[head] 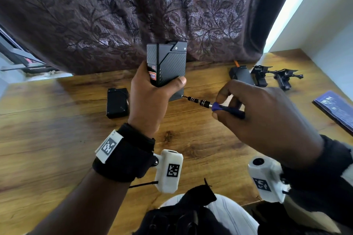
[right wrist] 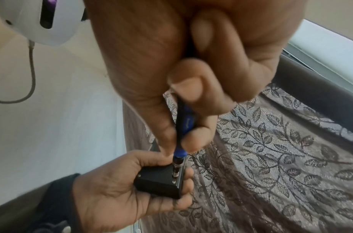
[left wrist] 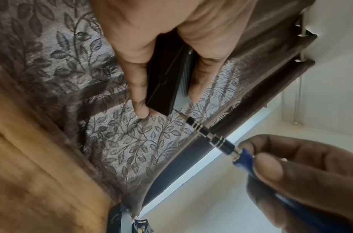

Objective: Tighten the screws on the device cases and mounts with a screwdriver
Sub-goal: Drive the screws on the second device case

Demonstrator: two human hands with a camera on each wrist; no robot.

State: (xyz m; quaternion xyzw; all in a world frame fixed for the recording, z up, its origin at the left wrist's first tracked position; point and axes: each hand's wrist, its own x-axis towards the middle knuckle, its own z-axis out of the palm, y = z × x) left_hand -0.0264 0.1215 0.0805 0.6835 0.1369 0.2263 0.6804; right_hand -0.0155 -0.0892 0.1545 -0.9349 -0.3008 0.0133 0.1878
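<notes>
We drive a corner screw on a black case held above the table.

Largest to smallest: the wooden table [head: 57,149] carries a second case [head: 117,103] and mounts [head: 275,76], well apart, obstructing nothing; our left hand [head: 147,99] clasps the raised black case [head: 168,63]; our right hand [head: 263,118] pinches the screwdriver [head: 202,102], tip at the lower corner screw; a tilted bit could cam out and strip the head.
</notes>
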